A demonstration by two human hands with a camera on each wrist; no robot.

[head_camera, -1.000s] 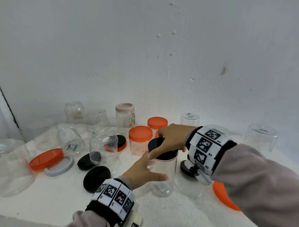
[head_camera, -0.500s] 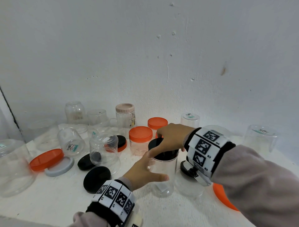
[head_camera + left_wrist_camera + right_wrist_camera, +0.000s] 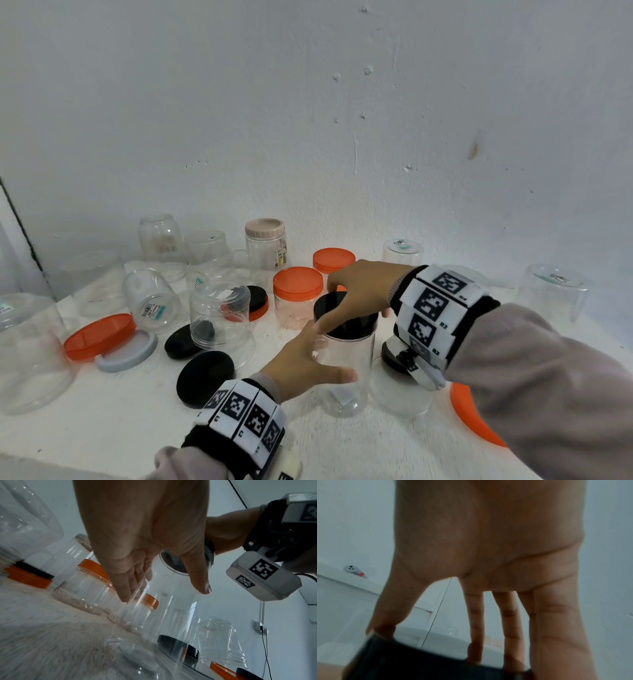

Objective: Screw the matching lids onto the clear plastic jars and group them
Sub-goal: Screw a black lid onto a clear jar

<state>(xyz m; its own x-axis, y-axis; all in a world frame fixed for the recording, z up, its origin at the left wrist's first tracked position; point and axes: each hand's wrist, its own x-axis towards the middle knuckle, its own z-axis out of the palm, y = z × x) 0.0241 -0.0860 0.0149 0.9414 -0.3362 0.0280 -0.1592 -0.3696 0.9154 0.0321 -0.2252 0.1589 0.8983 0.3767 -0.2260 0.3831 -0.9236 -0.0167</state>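
Note:
A tall clear jar [image 3: 346, 373] stands upright at the middle of the white table [image 3: 102, 428], with a black lid [image 3: 352, 325] on its mouth. My right hand [image 3: 359, 291] reaches over from the right, and its fingers and thumb are curled round the lid's rim. In the right wrist view the fingertips [image 3: 475, 650] press on the black lid [image 3: 419, 660]. My left hand [image 3: 301, 366] grips the jar's body from the left, thumb in front and fingers behind. The left wrist view shows the left hand [image 3: 145, 547] against the clear jar [image 3: 154, 615].
Two orange-lidded jars [image 3: 298, 294] and a pink-lidded jar [image 3: 265, 240] stand behind. Loose black lids [image 3: 205, 377], an orange lid [image 3: 99, 335] and a grey lid [image 3: 126, 353] lie left among upturned jars. A short jar [image 3: 400, 394] and an orange lid [image 3: 472, 418] are on the right.
My right hand has shifted very slightly on the black lid. The jar and my left hand stay where they were.

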